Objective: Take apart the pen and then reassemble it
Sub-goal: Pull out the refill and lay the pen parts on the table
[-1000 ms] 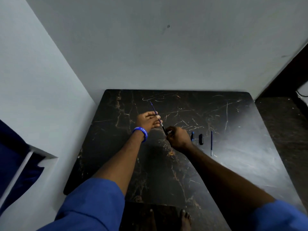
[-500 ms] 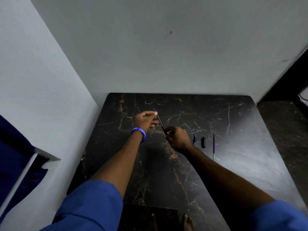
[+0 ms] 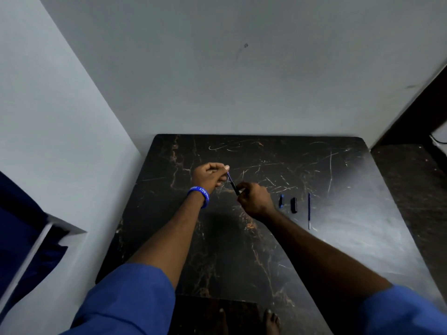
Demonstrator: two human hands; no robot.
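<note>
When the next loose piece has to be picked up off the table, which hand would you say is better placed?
Probably the right hand: the blue piece, black piece and thin refill lie just beside it, while the left hand holds the pen part farther away.

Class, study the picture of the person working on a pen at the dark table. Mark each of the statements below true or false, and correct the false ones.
1. Both hands hold the pen body. True.
2. Three loose parts lie on the table beside the right hand. True.
3. The blue wristband is on the right wrist. False: it is on the left wrist, below the left hand.
4. The thin refill lies nearest the right hand. False: it lies farthest; the small blue piece is nearest, with the black piece between them.
</note>
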